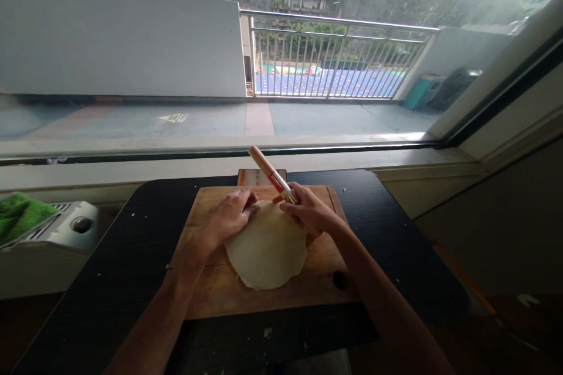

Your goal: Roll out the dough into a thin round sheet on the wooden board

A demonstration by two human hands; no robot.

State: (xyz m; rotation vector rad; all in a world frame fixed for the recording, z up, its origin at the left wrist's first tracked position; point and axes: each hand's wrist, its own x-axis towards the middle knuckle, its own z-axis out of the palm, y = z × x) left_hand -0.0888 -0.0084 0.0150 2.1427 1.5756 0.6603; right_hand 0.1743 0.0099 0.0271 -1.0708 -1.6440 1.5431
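Observation:
A thin, round sheet of dough [266, 249] lies on a wooden cutting board [211, 299]. At its upper left edge, my left hand [231, 214] has its fingers curled onto the dough, with the fingertips partly hidden. My right hand [310, 208] is closed around the lower end of a wooden rolling pin [264, 165] with a red label. The pin tilts up and to the left, above the far edge of the board. Some fingers of the right hand are close to the dough's upper right edge; I cannot tell whether they touch it.
The board rests on a black table [132, 246] dotted with small scraps. A flat box or book [248, 176] is behind the board. On the left stands a whitish appliance [81, 225] with a green cloth [21, 217]. Beyond the table are a windowsill [176, 170] and window.

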